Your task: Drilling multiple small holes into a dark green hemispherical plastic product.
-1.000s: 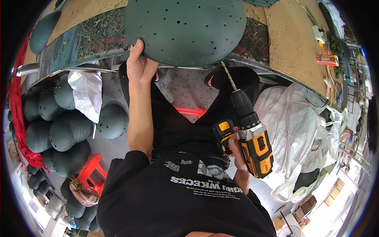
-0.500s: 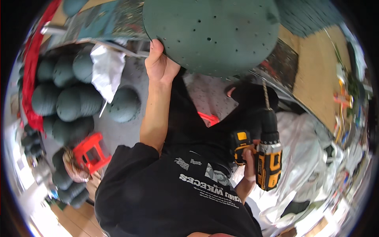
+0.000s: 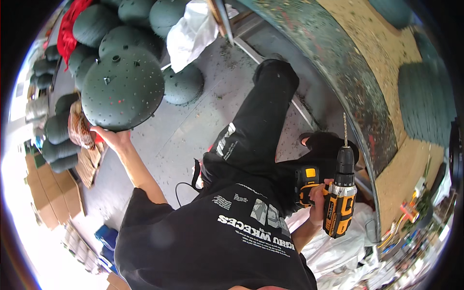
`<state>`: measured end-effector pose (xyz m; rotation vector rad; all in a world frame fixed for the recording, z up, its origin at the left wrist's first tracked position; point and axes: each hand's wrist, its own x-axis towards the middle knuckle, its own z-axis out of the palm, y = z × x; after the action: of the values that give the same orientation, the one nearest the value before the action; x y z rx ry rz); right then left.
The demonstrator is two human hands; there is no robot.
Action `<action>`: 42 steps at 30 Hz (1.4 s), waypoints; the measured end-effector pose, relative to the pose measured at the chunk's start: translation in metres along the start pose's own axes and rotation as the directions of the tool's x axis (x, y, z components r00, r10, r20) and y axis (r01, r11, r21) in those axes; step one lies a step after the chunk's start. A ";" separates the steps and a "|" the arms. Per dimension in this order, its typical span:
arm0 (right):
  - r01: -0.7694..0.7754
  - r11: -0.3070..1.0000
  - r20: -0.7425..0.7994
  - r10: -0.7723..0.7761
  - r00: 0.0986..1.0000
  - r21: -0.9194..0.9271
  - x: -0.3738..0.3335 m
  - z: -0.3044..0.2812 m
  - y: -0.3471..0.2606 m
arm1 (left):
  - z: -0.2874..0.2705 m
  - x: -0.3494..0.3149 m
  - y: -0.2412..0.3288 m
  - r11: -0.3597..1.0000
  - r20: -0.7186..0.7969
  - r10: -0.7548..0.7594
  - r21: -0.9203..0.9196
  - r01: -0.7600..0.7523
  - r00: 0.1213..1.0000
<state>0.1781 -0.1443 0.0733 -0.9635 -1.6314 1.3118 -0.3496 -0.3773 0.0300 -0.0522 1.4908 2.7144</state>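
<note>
Here | left hand (image 3: 114,137): gripping green dome (image 3: 125,93) by its edge | right hand (image 3: 317,200): wrapped round drill (image 3: 341,208)

Your view is bright, with glare whitening the lower left, black fisheye corners, and distortion bowing the long, dark, speckled bench (image 3: 355,79).

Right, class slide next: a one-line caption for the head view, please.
Left hand holds a dark green dome by its rim; right hand grips a yellow and black drill.
</note>
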 end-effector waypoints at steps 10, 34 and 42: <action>-0.205 0.974 0.220 0.181 0.959 0.094 0.033 0.069 -0.022 | -0.170 0.131 -0.114 0.992 -0.288 -0.056 -0.121 0.022 0.956; -0.363 0.921 0.281 0.390 0.877 -0.144 0.072 0.166 -0.023 | -0.177 0.147 -0.326 0.066 0.404 0.125 0.908 -0.414 0.906; -0.405 0.900 0.272 0.434 0.859 -0.159 0.079 0.167 -0.021 | -0.076 0.152 -0.370 -0.307 0.485 -0.617 0.577 -0.757 0.620</action>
<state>-0.0069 -0.1361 0.0830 -1.2823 -1.7882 1.7601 -0.4800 -0.2401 -0.3302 1.2256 2.5561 -0.0663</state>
